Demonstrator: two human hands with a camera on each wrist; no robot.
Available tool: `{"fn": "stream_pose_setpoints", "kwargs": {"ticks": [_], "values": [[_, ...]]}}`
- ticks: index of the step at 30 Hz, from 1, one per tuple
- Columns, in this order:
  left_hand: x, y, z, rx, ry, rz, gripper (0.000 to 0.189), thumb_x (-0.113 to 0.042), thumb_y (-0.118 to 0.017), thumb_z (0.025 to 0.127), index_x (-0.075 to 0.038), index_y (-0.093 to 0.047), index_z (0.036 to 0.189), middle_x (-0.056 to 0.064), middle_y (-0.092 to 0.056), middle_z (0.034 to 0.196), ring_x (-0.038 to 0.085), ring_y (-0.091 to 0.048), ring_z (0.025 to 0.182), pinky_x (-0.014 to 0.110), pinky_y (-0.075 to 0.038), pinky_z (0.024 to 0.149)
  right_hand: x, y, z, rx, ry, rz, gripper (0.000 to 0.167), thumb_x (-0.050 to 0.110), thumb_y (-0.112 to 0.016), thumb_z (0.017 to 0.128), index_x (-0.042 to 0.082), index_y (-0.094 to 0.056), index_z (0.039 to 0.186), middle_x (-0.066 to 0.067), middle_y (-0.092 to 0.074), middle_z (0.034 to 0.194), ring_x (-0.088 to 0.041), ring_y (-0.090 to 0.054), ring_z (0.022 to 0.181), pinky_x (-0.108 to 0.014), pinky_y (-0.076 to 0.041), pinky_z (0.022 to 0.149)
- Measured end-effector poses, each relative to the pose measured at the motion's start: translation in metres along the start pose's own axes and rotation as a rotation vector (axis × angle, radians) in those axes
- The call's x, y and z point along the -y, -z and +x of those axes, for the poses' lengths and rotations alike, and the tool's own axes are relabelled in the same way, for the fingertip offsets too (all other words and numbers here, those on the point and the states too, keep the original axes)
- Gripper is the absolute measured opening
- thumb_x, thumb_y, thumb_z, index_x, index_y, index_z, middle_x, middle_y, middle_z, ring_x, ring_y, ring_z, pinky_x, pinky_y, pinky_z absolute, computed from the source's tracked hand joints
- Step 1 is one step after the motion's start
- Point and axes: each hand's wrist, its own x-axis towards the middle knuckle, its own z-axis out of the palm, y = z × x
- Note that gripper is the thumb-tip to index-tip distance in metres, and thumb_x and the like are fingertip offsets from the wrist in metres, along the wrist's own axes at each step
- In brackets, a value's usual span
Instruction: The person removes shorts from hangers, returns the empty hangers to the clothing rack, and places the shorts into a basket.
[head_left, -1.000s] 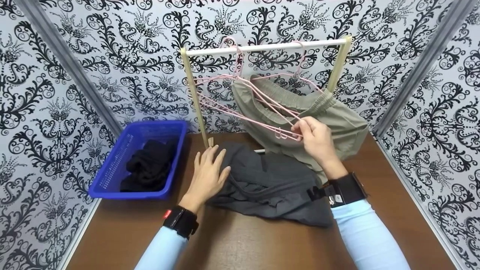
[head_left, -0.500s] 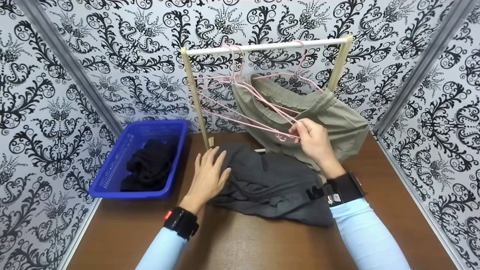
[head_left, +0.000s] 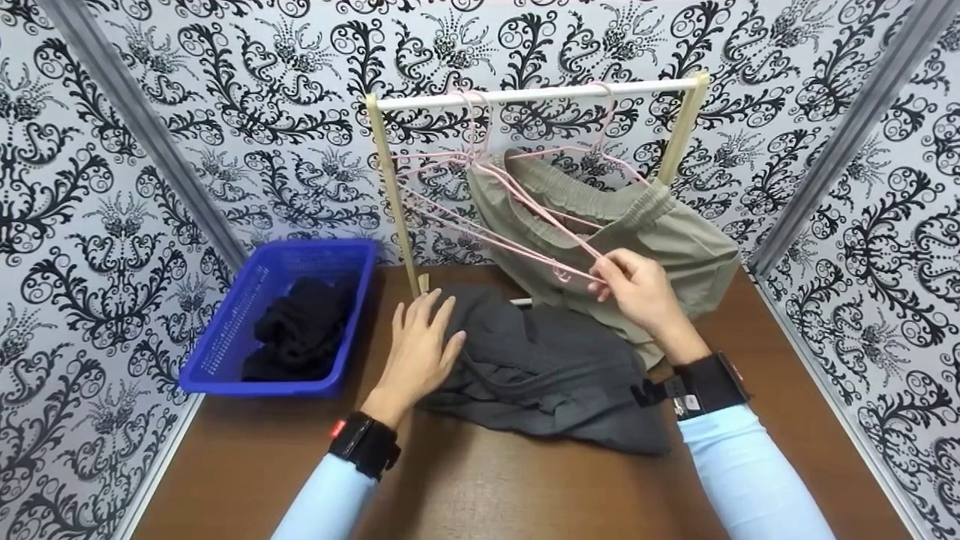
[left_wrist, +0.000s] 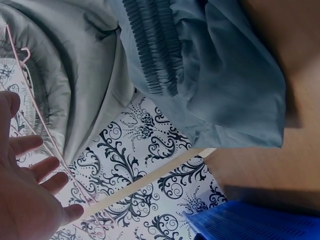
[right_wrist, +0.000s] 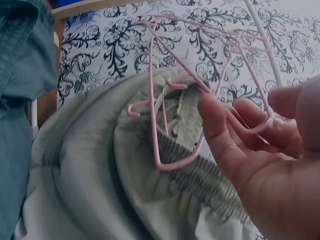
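Note:
My right hand (head_left: pixel 637 289) pinches the right-hand end of a pink clothes hanger (head_left: pixel 536 206), one of two hooked together near the left of the rail. In the right wrist view, the other hanger's bent end (right_wrist: pixel 172 165) hangs free beside my thumb. Behind them, olive-green elastic-waist shorts (head_left: pixel 690 247) hang from another pink hanger. My left hand (head_left: pixel 416 352) is spread, palm down, at the left edge of a dark grey garment (head_left: pixel 555 375) heaped on the table. The left wrist view shows that garment's gathered elastic waistband (left_wrist: pixel 150 45).
A small garment rack with a white rail (head_left: pixel 540 93) and pale wooden posts (head_left: pixel 394 195) stands at the back. Left of it, a blue plastic basket (head_left: pixel 202 375) holds black clothing (head_left: pixel 304 334). Patterned walls enclose the brown table (head_left: pixel 495 487) at back and sides.
The two pink hangers swing closer together as my right hand draws their ends slightly down and to the right. My left hand stays nearly still, and the dark grey garment has not moved.

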Motion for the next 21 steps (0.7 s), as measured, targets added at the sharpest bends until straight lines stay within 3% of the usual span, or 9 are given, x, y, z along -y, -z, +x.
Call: {"fn": "stream_pose_setpoints", "kwargs": {"ticks": [6,11,16,21], "values": [[-0.006,0.001,0.003,-0.005,-0.018,0.006,0.051,-0.03,-0.06,0.102,-0.001,-0.058,0.143,0.025,-0.05,0.15,0.043,-0.044,0.14,0.068,-0.023,0.117,-0.007,0.014,-0.006,0.108,-0.005,-0.093,0.026,0.012,-0.056,0.106,-0.012,-0.066,0.107,-0.02,-0.071,0.091,-0.007,-0.068,0.068,-0.024,-0.058,0.066],[-0.012,0.001,0.004,-0.016,-0.034,0.009,0.05,-0.031,-0.059,0.102,-0.002,-0.057,0.143,0.024,-0.05,0.15,0.043,-0.045,0.14,0.069,-0.024,0.116,-0.013,0.024,-0.01,0.133,0.015,-0.172,0.023,0.011,-0.057,0.105,-0.01,-0.068,0.107,-0.022,-0.073,0.096,-0.011,-0.069,0.068,-0.022,-0.057,0.065],[-0.018,0.001,0.007,-0.009,-0.031,0.006,0.051,-0.031,-0.06,0.102,-0.002,-0.057,0.144,0.024,-0.049,0.15,0.044,-0.044,0.141,0.068,-0.023,0.117,-0.02,0.03,-0.017,0.108,0.045,-0.256,0.021,0.012,-0.059,0.105,-0.006,-0.07,0.106,-0.021,-0.074,0.093,-0.012,-0.067,0.069,-0.021,-0.055,0.065],[-0.024,0.002,0.008,-0.023,-0.028,0.0,0.052,-0.03,-0.061,0.101,-0.002,-0.056,0.144,0.023,-0.05,0.15,0.044,-0.044,0.14,0.067,-0.024,0.117,-0.033,0.029,-0.025,0.005,0.118,-0.331,0.014,0.012,-0.064,0.101,0.001,-0.073,0.104,-0.012,-0.073,0.092,-0.013,-0.064,0.079,-0.02,-0.049,0.073]]}}
